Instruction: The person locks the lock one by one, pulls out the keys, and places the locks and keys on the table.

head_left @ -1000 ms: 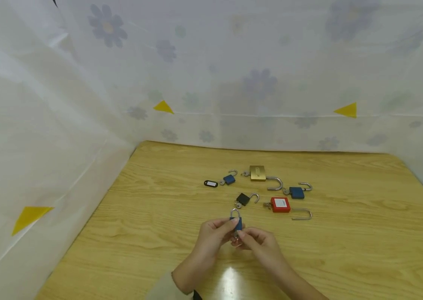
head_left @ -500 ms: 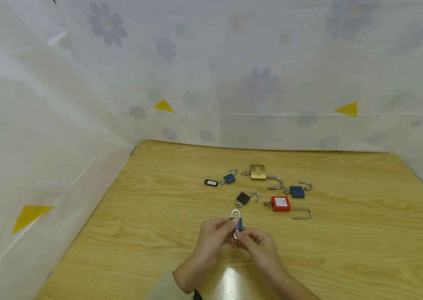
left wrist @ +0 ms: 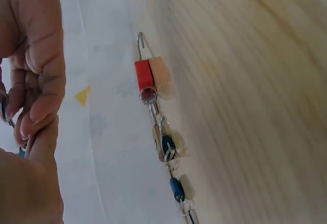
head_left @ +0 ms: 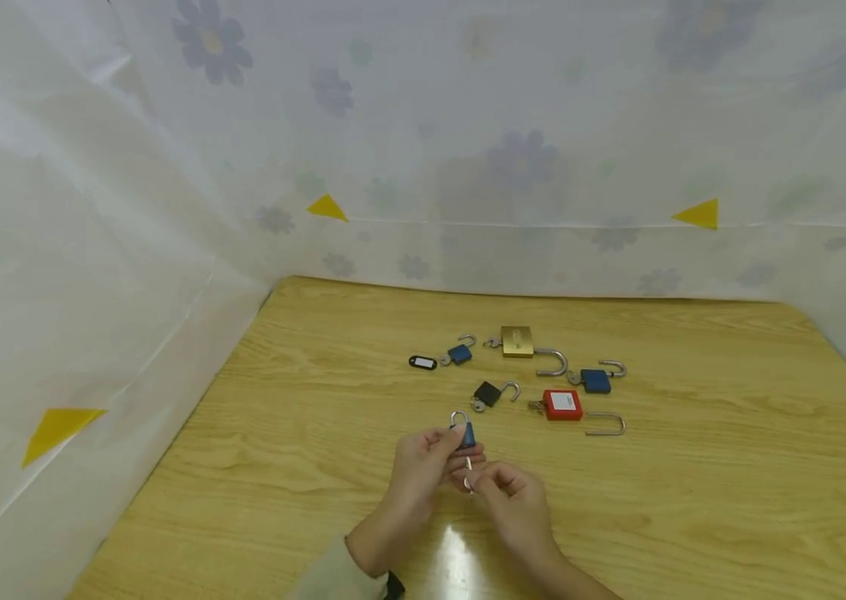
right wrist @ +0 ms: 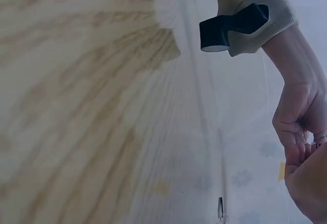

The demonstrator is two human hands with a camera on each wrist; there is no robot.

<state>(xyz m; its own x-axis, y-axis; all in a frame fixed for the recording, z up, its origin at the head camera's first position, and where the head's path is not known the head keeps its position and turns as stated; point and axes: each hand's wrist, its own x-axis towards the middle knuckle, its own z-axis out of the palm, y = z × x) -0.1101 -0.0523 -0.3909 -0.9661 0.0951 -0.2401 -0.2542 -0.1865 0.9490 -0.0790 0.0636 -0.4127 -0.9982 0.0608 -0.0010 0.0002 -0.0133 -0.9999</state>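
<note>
In the head view my left hand holds a small blue padlock by its body, thumb on the front. Its silver shackle points away from me, and both ends seem to meet the body. Just below, my right hand pinches a silver key, its blade toward the padlock and a gap visible between them. Both hands are above the table. The left wrist view shows curled fingers close together, with the padlock mostly hidden. In the right wrist view the hands meet at the right edge.
On the wooden table beyond the hands lie a red padlock, a brass padlock, a black padlock and two blue padlocks, all with shackles unlatched and keys attached. A black key tag lies left of them. Flowered sheeting surrounds the table.
The key has come away from the underside of the blue padlock. My left hand has shifted the padlock slightly up and left; my right hand has drawn the key slightly down.
</note>
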